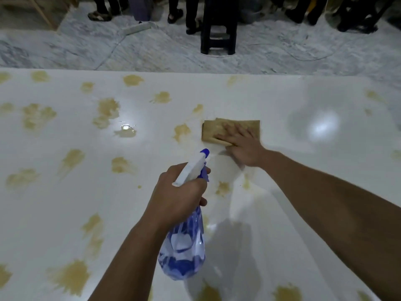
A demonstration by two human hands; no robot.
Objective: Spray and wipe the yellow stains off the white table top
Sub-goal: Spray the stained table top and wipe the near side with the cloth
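Note:
A white table top (271,101) fills the view, dotted with several yellow stains (107,109), most of them on its left half. My left hand (180,196) grips a clear blue spray bottle (184,246) by the neck, held above the table, with its white and blue nozzle (202,157) aimed forward. My right hand (243,146) lies flat, fingers spread, on a folded tan cloth (219,129) pressed on the table near the middle. A yellow stain (181,131) sits just left of the cloth. The area right of the cloth looks mostly white.
A small wet puddle (127,129) glints left of centre. Beyond the table's far edge lies a marble floor (152,51) with a black stool (218,27), a power strip (136,28) with its cable, and several people's legs and feet.

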